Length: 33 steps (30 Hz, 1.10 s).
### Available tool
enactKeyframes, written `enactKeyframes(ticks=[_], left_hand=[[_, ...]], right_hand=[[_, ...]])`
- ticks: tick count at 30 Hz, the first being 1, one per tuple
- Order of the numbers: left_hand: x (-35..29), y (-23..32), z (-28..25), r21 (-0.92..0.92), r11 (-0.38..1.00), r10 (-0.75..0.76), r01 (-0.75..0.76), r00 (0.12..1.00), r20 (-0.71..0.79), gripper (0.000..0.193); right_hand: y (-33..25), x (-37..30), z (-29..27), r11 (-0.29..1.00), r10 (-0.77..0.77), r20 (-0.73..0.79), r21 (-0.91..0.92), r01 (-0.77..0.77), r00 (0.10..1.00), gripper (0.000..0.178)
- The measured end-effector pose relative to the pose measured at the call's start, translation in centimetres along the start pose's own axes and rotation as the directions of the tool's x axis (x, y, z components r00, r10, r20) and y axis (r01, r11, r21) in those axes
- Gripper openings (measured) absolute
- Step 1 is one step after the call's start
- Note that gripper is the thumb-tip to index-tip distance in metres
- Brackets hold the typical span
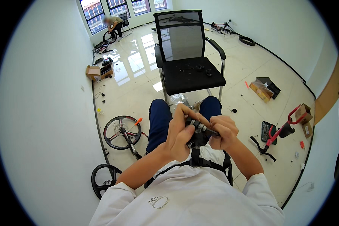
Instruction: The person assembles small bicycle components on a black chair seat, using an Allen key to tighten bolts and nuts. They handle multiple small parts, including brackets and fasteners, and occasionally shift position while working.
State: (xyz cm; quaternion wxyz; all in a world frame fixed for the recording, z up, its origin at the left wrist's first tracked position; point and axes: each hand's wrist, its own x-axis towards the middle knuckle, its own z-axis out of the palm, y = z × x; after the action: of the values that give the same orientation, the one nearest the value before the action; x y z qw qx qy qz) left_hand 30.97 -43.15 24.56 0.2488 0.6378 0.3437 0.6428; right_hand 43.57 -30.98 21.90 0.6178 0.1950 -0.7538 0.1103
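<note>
In front of my lap, my left hand [180, 133] is wrapped round a black metal bike part [199, 138] with silver threaded pieces along its upper side. The exact kind of part is not clear. My right hand [223, 131] is closed at its right end, where a short dark bar [212, 132] sticks out toward the fingers. Whether that bar belongs to the part or is a separate tool, I cannot make out. My fingers hide much of the part.
A black mesh chair [192, 75] with small dark parts on its seat faces me. To the left lie a spoked wheel [108, 130] and an orange-handled screwdriver [138, 121]. On the right are a red bike frame [277, 136] and an open box [260, 90]. Far left, another person [116, 25] sits bent over a wheel.
</note>
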Motion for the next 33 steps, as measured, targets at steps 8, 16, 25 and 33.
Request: enactKeyframes(ticks=[8, 16, 25, 33], left_hand=[[-0.1, -1.5, -0.5, 0.137, 0.88, 0.449, -0.454, 0.891, 0.072, 0.026], [1.4, -1.8, -2.0, 0.341, 0.743, 0.568, -0.576, 0.812, 0.136, 0.05], [1.3, -3.4, -3.2, 0.567, 0.645, 0.515, -0.513, 0.84, 0.175, 0.055], [0.8, -4.9, -3.9, 0.316, 0.842, 0.421, -0.437, 0.899, 0.121, 0.02]], right_hand=[[-2.0, -0.1, 1.5, 0.988, 0.101, -0.095, 0.124, -0.089, 0.99, 0.013], [-3.0, 1.3, 1.3, 0.92, 0.383, -0.022, -0.077, -0.384, 0.923, 0.008], [-4.3, 2.3, 1.0, 0.44, 0.819, 0.241, 0.322, -0.839, 0.521, 0.027], [-4.0, 2.8, 0.3, 0.178, 0.866, 0.371, 0.399, -0.899, 0.336, 0.029]])
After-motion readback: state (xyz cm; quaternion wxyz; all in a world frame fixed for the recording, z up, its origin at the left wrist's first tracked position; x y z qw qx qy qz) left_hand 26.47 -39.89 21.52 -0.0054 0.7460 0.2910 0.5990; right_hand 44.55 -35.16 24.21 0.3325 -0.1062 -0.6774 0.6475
